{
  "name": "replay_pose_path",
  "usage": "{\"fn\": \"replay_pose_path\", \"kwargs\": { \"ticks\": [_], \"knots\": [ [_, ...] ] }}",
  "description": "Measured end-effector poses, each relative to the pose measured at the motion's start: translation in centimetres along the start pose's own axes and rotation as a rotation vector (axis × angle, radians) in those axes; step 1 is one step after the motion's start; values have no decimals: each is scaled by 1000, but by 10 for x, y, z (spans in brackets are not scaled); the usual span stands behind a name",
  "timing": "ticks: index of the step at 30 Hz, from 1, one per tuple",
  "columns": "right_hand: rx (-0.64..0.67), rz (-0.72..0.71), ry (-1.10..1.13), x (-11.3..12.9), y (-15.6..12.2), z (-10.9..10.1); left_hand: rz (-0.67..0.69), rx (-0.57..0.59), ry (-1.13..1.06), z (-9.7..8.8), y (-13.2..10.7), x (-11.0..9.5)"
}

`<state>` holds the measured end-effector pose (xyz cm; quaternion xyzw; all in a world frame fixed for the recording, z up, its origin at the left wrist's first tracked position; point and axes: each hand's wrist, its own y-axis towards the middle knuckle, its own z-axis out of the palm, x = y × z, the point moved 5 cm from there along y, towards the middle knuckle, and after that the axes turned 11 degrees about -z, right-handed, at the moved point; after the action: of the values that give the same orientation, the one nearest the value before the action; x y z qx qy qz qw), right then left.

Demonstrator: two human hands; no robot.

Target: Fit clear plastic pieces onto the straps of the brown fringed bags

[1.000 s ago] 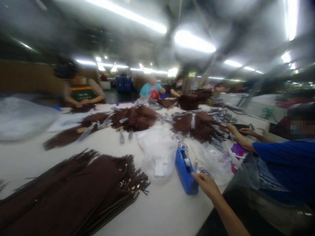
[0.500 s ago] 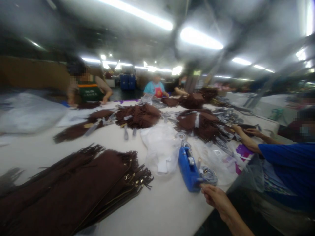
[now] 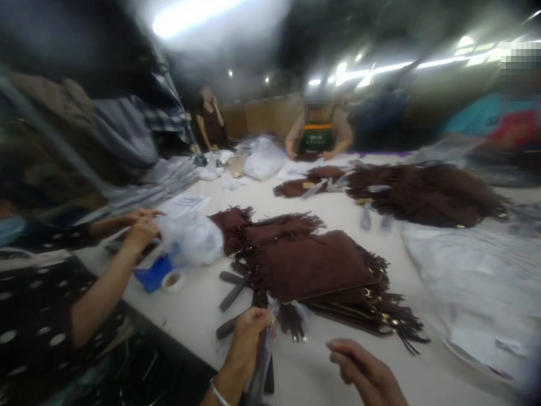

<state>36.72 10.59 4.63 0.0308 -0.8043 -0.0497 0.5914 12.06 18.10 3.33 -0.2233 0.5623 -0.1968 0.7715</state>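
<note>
Left hand (image 3: 247, 341) pinches the wrapped strap (image 3: 262, 366), running near to far; right hand (image 3: 366, 366) hovers apart, rightward, fingers curled narrow, hold unclear.

1. A bright tube light (image 3: 194, 18) is seen at upper left.
2. Smaller lights (image 3: 380, 71) are blurred at upper right.
3. A brown partition (image 3: 270, 117) is seen at upper centre.
4. The middle is filled by a white table (image 3: 306, 363).

A long tube light (image 3: 198, 16) glows bright white up top, and a row of lights (image 3: 376, 72) shines far behind. The ceiling (image 3: 359, 28) looks dark and smeary. The white table (image 3: 310, 369) is softly lit. The right hand (image 3: 363, 366) is blurry, and things near the edges look stretched.
</note>
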Motion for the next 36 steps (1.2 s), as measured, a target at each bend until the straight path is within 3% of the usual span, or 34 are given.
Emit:
{"fn": "replay_pose_path", "kwargs": {
  "ticks": [3,7,18,25,32,36],
  "knots": [
    [182,-188,76,41,49,65,-21,37,1,-5,6,3],
    [263,-339,-35,57,77,99,-12,14,49,-15,16,1],
    [189,-446,-379,52,69,117,161,47,169,-15,17,-5],
    [284,-478,-594,53,72,123,173,82,161,-17,14,-7],
    [210,-556,-928,52,69,131,116,111,196,-18,14,-9],
    [259,-541,-1016,59,73,135,86,119,174,-20,15,-11]
  ]
}}
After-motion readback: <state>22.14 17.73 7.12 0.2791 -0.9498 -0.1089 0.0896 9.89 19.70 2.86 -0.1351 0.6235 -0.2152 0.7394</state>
